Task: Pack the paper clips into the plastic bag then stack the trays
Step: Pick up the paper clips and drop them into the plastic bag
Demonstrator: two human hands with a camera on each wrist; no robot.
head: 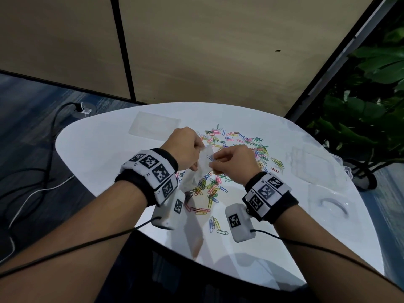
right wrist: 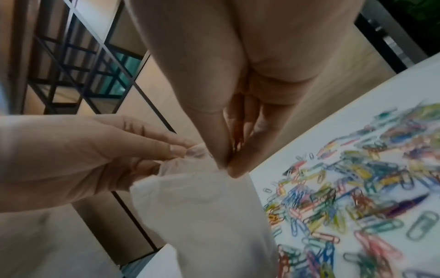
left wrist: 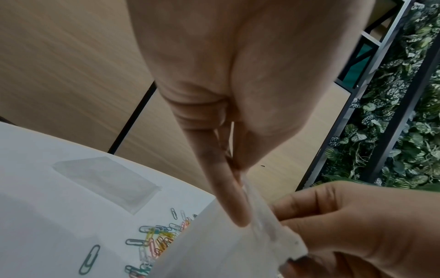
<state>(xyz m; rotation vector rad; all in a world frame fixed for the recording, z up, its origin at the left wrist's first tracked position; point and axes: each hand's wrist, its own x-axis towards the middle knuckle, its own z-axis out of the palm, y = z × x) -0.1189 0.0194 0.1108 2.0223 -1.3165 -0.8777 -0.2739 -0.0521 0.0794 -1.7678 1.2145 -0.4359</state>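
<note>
My left hand [head: 185, 147] and right hand [head: 231, 162] are raised close together over the white table [head: 105, 154], each pinching the top edge of the plastic bag [head: 196, 173], which hangs between them. The coloured paper clips [head: 240, 143] lie scattered beneath and beyond. One clear tray [head: 154, 126] sits far left, two more trays [head: 314, 165] to the right.
</note>
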